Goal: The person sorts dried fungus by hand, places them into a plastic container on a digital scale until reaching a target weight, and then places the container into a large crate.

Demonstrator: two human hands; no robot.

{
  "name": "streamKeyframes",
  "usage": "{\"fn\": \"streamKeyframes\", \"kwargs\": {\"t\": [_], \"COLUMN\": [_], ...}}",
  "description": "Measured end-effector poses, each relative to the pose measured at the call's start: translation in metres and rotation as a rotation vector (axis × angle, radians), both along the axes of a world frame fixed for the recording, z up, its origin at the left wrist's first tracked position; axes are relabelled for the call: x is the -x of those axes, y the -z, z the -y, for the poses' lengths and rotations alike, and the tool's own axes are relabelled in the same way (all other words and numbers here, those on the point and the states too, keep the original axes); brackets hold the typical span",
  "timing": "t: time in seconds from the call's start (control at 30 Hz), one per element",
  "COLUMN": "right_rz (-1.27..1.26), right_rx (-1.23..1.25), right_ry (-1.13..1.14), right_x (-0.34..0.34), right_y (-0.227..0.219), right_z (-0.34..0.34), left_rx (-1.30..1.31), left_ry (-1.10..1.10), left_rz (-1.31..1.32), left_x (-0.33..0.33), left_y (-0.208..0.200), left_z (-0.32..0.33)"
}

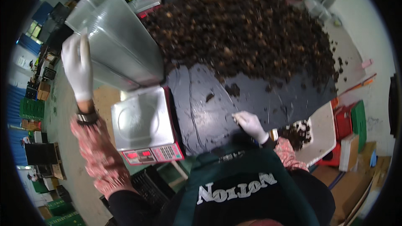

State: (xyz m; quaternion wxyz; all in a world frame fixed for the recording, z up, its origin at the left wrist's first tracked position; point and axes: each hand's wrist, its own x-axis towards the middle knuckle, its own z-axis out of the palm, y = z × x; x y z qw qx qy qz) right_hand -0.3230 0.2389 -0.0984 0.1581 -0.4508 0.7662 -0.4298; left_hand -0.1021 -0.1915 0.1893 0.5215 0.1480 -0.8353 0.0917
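Note:
My left hand (78,67), in a white glove, is raised at the left edge of a tall, clear plastic stack (119,29), which looks like nested containers. Its fingers are closed at the stack's edge. In another white glove, my right hand (251,126) hovers low over the black table covering (205,113), in front of my apron. The fingers of that hand are curled together; anything inside them is hidden. A red digital scale (142,119) with a bare steel pan stands below the stack. Beyond my right hand spreads a large heap of dark brown, mushroom-like dried pieces (247,29).
A white tub (324,132) with some dark pieces stands at the right, beside red and green crates (351,121). Black crates (146,184) sit below the scale. More clear containers (318,1) are at the far right. Loose pieces (232,90) lie on the covering.

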Motion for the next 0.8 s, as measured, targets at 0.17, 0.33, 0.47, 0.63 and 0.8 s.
{"fn": "streamKeyframes", "kwargs": {"t": [0.17,0.33,0.47,0.63,0.8], "right_rz": [0.059,0.281,-0.240,-0.352,-0.610], "right_rx": [0.006,-0.128,0.087,0.051,-0.320], "right_ry": [0.065,0.217,0.213,0.176,-0.121], "right_x": [-0.004,0.013,0.047,0.061,0.069], "right_y": [0.007,0.010,0.002,-0.013,0.013], "right_z": [-0.035,-0.051,-0.006,0.071,0.101], "left_rx": [-0.533,-1.065,-0.863,-0.908,-0.488], "left_ry": [-0.264,-0.030,0.197,0.130,0.072], "left_rz": [0.382,0.646,0.323,0.022,-0.371], "left_x": [0.043,0.074,0.076,0.044,-0.019], "left_y": [-0.069,-0.086,-0.056,-0.076,-0.082], "left_z": [0.095,0.118,0.126,0.113,0.047]}}
